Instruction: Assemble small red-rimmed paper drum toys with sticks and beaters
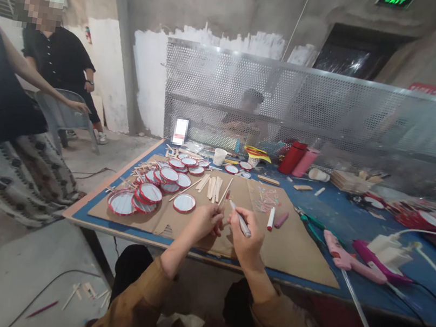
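Observation:
My right hand (246,235) is closed round a white marker (241,220), its tip pointing up and left toward my left hand (208,222). The fingers of my left hand are pinched together near a small reddish piece at their tips, too small to make out. Both hands are over a brown cardboard sheet (282,249). Beyond them lie flat wooden sticks (214,187). To the left, a round red-rimmed disc (184,203) lies beside a pile of similar discs (151,193). A white marker with a red end (271,218) and a pink marker (281,220) lie to the right.
Green-handled pliers (311,221), a pink glue gun (351,257) and a power strip (379,259) lie at the right. Red (292,157) and pink (306,162) bottles and a paper cup (219,156) stand at the back. People stand at the left by a chair (67,113).

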Tool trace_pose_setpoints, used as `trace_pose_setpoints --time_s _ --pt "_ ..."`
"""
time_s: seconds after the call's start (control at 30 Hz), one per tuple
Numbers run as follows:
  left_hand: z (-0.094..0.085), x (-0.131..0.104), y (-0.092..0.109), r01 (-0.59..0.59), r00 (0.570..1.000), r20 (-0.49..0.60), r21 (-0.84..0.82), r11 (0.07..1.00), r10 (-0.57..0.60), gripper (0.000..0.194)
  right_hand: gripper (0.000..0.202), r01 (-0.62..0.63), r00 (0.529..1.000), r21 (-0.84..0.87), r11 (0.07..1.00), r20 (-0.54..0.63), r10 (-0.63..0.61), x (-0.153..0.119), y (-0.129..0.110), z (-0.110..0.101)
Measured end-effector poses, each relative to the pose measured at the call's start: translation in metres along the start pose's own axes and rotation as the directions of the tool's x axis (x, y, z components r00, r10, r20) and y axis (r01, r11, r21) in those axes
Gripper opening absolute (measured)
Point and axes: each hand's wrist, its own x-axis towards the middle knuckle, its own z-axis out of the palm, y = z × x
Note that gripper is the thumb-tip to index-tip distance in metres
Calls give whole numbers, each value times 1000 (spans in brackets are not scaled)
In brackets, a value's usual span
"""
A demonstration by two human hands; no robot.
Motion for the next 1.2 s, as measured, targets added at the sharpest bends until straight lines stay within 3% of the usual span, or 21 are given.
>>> trace_pose_setpoints --time_s 0.23,0.4,0.57,0.73,0.9,1.07,1.2 --pt "0 1 0 13 1000 -14 -1 1000 -13 13 12 103 994 -23 994 26 -103 3 -3 -1" --pt "1 1 -2 16 1000 2 -10 1000 -16 12 13 43 999 -11 999 -9 -43 2 -2 -1" --pt "1 2 -3 14 1000 -16 -2 1000 -14 12 13 88 996 -15 996 23 -88 2 -2 -1" --pt "0 1 -1 13 1000 -3 -12 1000 -13 12 13 8 1000 -3 1000 0 -8 1 -2 -1" --pt "0 0 1 5 1000 -14 0 1000 -5 13 12 86 996 -34 996 6 -86 2 -4 -1" --pt "0 0 0 5 1000 -10 -2 1000 -5 13 12 41 999 -5 999 -9 -41 2 -4 -2" --pt "0 0 0 -10 1000 -23 14 1000 11 12 11 120 993 -19 993 9 -119 2 -3 -1"
